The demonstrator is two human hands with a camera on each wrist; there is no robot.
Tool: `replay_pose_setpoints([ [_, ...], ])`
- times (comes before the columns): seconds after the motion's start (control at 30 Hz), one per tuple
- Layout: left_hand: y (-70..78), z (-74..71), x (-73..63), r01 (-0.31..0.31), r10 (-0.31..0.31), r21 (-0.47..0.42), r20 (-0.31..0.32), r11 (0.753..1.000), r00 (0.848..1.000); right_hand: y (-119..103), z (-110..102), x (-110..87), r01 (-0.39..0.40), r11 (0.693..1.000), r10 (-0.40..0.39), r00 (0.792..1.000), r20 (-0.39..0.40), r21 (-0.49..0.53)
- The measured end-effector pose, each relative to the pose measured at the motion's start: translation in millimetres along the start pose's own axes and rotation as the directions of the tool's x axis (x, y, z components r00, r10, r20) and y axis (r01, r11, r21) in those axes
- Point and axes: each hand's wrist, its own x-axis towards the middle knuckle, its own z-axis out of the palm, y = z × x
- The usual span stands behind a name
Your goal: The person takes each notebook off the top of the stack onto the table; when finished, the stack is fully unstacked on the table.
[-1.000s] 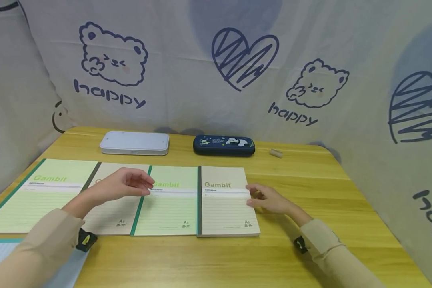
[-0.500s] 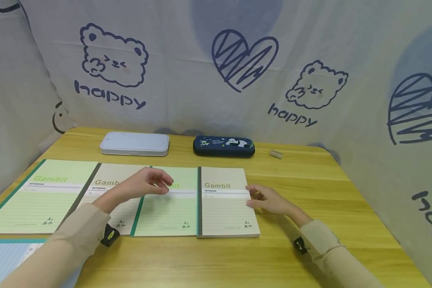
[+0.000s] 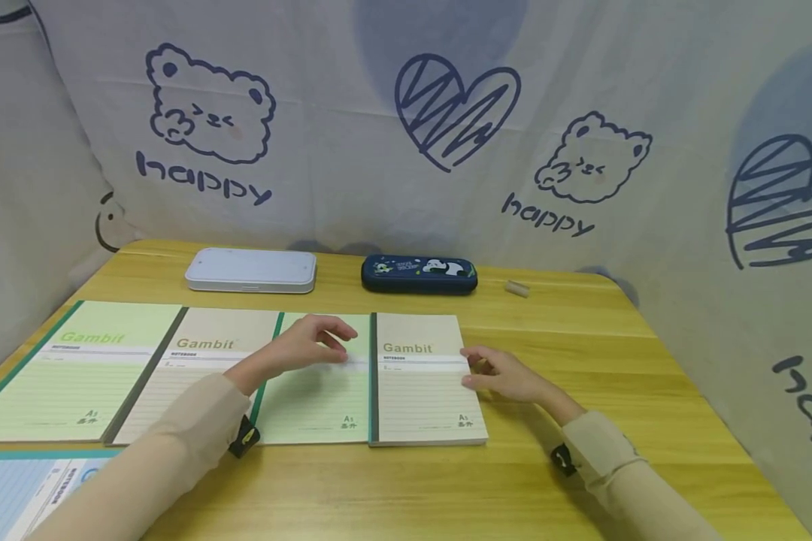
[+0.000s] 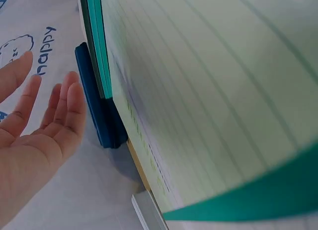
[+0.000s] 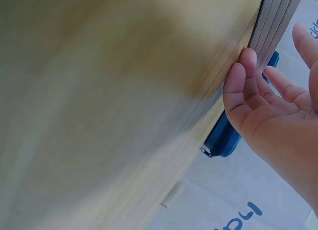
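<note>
In the head view my left hand [image 3: 304,347] hovers over a light green notebook [image 3: 318,409], fingers loosely bent and nothing between them. The left wrist view shows this hand [image 4: 44,128] apart from the pages' cover, beside a stack edge with teal spines [image 4: 98,46]. My right hand [image 3: 504,374] rests at the right edge of a beige notebook [image 3: 422,406] whose spine is dark grey. From the right wrist, relaxed fingertips [image 5: 247,56] lie against or close to the edges of several stacked notebooks [image 5: 278,21]; exact contact is hard to tell.
Further left lie another beige notebook [image 3: 203,330] and a green one [image 3: 61,383]. A blue notebook [image 3: 13,488] sits at the front left. Behind stand a white case [image 3: 250,269], a navy panda pencil case [image 3: 419,276] and a small tan piece [image 3: 516,288] on the wooden table [image 3: 582,338].
My left hand has moved right, from over the beige notebook's edge to over the middle of the green one. My right hand has stayed by the rightmost notebook.
</note>
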Motion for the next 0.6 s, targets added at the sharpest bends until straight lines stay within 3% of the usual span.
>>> replay_pose_setpoints([
  [0.27,0.4,16.7,15.2,0.083,-0.082,0.034,-0.016,0.996,0.996,-4.2,-0.8,-0.5,0.001,1.000,-0.001,1.000,0.006,0.001],
  [0.6,6.5,30.4,25.8,0.125,-0.126,0.093,0.010,0.988,0.992,-2.4,-1.2,-0.5,0.003,1.000,-0.003,1.000,-0.002,0.007],
])
